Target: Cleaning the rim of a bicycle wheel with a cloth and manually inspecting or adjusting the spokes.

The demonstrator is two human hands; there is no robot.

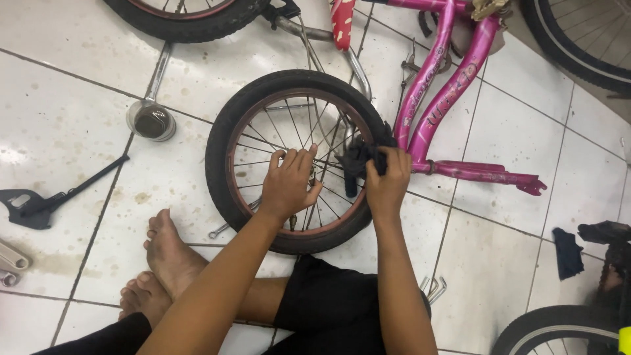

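Observation:
A small bicycle wheel (227, 141) with a black tyre and a dark red rim lies flat on the white tiled floor in front of me. My left hand (289, 184) rests on the spokes near the hub, fingers curled around them. My right hand (386, 183) grips a dark rag (358, 158) and presses it against the spokes near the right side of the rim. My bare feet (161, 263) lie crossed just left of the wheel.
A pink bicycle frame (447, 98) lies behind the wheel, reaching right. A silver bell (151, 121) and a black kickstand (39, 204) lie at left. A wrench (220, 230) pokes from under the tyre. Other tyres sit at top left, top right and bottom right; a dark cloth (566, 252) at right.

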